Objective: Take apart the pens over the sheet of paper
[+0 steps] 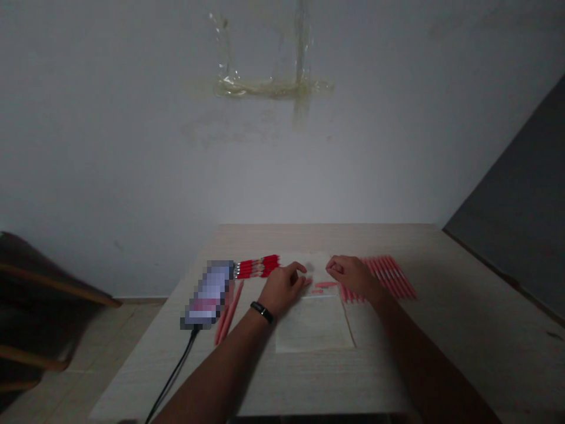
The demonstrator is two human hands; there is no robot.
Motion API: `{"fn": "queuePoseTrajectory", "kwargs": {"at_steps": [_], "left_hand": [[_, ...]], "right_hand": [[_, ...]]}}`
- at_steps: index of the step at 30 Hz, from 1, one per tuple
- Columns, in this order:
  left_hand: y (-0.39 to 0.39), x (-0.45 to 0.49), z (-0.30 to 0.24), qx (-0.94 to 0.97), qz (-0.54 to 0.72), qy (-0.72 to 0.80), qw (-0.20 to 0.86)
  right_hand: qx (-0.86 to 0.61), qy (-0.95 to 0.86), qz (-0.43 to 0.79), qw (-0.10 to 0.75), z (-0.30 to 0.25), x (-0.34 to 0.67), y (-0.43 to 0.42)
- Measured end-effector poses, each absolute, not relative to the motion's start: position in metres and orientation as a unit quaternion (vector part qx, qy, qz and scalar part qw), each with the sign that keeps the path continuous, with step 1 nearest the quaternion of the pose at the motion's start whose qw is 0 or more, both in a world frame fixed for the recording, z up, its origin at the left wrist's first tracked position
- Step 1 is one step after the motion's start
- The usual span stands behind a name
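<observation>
My left hand [282,287], with a dark band on its wrist, rests over the table's middle, its index finger and thumb apart. Close to its fingertips lie a short pink pen-like piece [325,285] and a smaller pink bit [316,291]. Opposite it, my right hand [352,274] is closed, its fingers curled together; whatever they hold is hidden. Beside and partly behind that hand, several pink pens [392,277] lie in a slanted row. A pale, thin sheet or pouch [315,333] lies flat below both hands.
Red pens [256,267] lie bunched left of my left hand. Two longer pink sticks [229,315] lie beside a blurred phone [208,293], which has a black cable [176,368]. The wooden table [375,235] meets a wall [375,147] with old tape. A chair-like wooden frame [57,282] stands left.
</observation>
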State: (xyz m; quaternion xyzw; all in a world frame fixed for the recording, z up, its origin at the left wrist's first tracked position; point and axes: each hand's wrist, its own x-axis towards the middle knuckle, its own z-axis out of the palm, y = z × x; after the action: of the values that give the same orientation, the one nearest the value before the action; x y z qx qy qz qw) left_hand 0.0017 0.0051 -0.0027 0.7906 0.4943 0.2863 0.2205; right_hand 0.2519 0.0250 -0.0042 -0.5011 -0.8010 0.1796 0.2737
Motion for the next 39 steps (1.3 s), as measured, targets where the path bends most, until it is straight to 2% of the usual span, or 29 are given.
{"fn": "queuePoseTrajectory", "kwargs": {"at_steps": [5, 19, 28, 32, 39], "left_hand": [[0.004, -0.002, 0.003, 0.82, 0.253, 0.463, 0.221], [0.007, -0.005, -0.005, 0.854, 0.216, 0.425, 0.209], [0.006, -0.005, -0.007, 0.848, 0.212, 0.433, 0.218], [0.006, -0.004, -0.004, 0.842, 0.231, 0.435, 0.22], [0.006, -0.003, -0.002, 0.816, 0.272, 0.462, 0.215]], "right_hand": [[-0.465, -0.802, 0.316, 0.202, -0.009, 0.246, 0.018], [-0.442, -0.847, 0.241, 0.17, -0.006, 0.239, 0.016], [-0.438, -0.849, 0.245, 0.167, -0.009, 0.238, 0.017], [-0.442, -0.838, 0.255, 0.191, -0.008, 0.239, 0.017], [-0.438, -0.797, 0.343, 0.238, -0.004, 0.239, 0.013]]}}
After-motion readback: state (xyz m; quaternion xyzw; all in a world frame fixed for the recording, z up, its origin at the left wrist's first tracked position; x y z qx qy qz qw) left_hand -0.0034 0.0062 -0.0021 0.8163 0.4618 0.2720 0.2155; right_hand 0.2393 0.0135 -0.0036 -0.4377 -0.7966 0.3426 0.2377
